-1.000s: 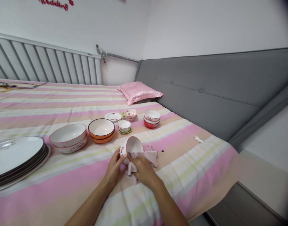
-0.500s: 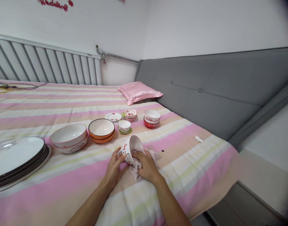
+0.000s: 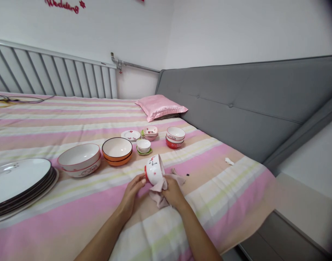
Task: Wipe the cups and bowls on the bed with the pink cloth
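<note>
A white bowl [image 3: 154, 170] with red and dark printed figures and a red foot is tilted on its side above the bed, its mouth facing right. My left hand [image 3: 135, 188] has its fingers on the bowl's foot from the left. At the bowl's rim, my right hand [image 3: 171, 190] is closed around a pale pink cloth [image 3: 159, 195], which drapes below the bowl and out behind the hand. Some of the right fingers are hidden by the bowl and cloth.
On the striped bedspread [image 3: 100, 224] stand large white bowls [image 3: 80, 159], orange bowls [image 3: 117, 150], small white dishes [image 3: 143, 145], pink bowls [image 3: 150, 132], small plates [image 3: 131, 135] and red-and-white bowls [image 3: 175, 137]. Stacked plates [image 3: 21, 181] lie left. Behind are a pink pillow [image 3: 161, 106] and grey headboard [image 3: 236, 94].
The bowl has turned so its inside faces away to the right and its red foot shows. My right hand has come from inside the bowl to its rim with the cloth.
</note>
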The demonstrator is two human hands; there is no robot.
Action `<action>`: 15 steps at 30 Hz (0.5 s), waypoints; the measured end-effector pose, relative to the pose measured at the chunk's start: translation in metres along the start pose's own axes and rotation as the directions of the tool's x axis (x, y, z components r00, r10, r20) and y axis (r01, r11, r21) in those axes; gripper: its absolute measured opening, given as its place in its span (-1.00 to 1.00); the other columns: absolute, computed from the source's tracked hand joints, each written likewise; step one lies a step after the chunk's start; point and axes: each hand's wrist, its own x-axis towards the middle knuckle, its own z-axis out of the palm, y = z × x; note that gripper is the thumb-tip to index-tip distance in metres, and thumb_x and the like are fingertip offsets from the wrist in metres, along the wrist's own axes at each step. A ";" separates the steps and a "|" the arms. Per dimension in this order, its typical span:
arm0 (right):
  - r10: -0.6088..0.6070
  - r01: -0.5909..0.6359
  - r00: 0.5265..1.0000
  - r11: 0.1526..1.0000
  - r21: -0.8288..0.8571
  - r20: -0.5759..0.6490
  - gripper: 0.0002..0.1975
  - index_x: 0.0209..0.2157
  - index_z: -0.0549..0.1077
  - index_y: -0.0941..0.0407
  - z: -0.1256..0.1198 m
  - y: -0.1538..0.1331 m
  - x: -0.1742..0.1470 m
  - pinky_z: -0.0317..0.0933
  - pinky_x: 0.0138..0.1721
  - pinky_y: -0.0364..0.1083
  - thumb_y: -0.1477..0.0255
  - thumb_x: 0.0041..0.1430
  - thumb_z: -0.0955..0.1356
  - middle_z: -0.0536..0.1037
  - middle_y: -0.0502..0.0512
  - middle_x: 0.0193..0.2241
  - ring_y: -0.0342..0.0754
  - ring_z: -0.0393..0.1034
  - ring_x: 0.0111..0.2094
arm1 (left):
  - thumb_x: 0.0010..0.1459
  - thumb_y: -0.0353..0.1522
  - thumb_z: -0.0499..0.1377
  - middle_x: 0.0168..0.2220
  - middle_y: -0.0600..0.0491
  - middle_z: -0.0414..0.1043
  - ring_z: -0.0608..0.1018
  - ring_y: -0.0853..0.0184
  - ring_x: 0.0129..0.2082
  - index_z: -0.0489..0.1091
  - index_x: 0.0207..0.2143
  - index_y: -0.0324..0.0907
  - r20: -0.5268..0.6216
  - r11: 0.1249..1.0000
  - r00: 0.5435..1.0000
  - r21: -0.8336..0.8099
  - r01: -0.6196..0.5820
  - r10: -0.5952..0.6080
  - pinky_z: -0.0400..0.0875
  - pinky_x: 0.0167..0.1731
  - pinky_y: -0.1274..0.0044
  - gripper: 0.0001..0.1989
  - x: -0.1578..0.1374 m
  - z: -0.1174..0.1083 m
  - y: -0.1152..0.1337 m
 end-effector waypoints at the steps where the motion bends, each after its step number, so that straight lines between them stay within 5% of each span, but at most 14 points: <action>1: 0.013 -0.012 1.000 0.999 0.030 -0.010 -0.78 -0.24 0.51 0.21 0.000 0.000 0.001 0.34 -0.26 -0.06 0.51 0.06 0.29 0.60 0.14 -0.31 0.04 0.48 -0.26 | 0.07 -0.22 0.20 -0.01 -0.09 0.46 0.40 0.07 0.06 0.44 -0.03 -0.16 0.013 1.000 1.000 -0.014 -0.014 0.015 0.21 0.03 0.35 -0.59 0.000 -0.001 -0.001; 4: 0.058 -0.041 0.996 0.970 0.240 -0.063 -0.71 -0.19 0.48 0.23 0.000 -0.007 0.002 0.36 -0.26 -0.06 0.33 0.11 0.34 0.60 0.16 -0.28 0.05 0.48 -0.24 | 0.11 -0.21 0.16 -0.03 -0.11 0.47 0.43 0.06 0.01 0.38 0.04 -0.17 0.052 0.998 0.997 -0.042 -0.051 0.054 0.25 -0.03 0.34 -0.55 0.000 -0.005 -0.004; 8: 0.167 -0.083 0.982 0.808 0.583 -0.092 -0.62 -0.18 0.50 0.18 0.002 -0.020 0.003 0.33 -0.15 0.00 0.23 -0.01 0.43 0.60 0.16 -0.24 0.09 0.47 -0.17 | 0.10 -0.22 0.17 -0.09 -0.10 0.50 0.47 0.10 -0.10 0.39 0.03 -0.19 0.036 0.996 0.997 -0.070 -0.059 0.061 0.27 -0.08 0.37 -0.55 -0.001 -0.007 -0.008; 11: 0.174 -0.096 0.982 0.780 0.619 -0.067 -0.66 -0.20 0.51 0.15 0.010 -0.025 0.003 0.33 -0.14 0.01 0.29 -0.04 0.44 0.60 0.14 -0.23 0.09 0.47 -0.17 | 0.09 -0.21 0.18 -0.10 -0.09 0.50 0.47 0.13 -0.11 0.40 0.02 -0.21 -0.004 0.996 0.999 -0.076 -0.039 0.038 0.28 -0.09 0.40 -0.55 -0.001 -0.006 -0.007; 15: 0.114 -0.082 0.993 0.864 0.497 -0.036 -0.71 -0.22 0.52 0.17 0.018 -0.028 0.000 0.33 -0.19 -0.05 0.41 -0.06 0.44 0.61 0.11 -0.27 0.08 0.48 -0.22 | 0.10 -0.19 0.16 -0.14 -0.08 0.52 0.50 0.18 -0.17 0.39 0.03 -0.25 -0.012 0.993 1.000 -0.116 -0.018 0.017 0.31 -0.16 0.46 -0.52 0.001 -0.003 -0.004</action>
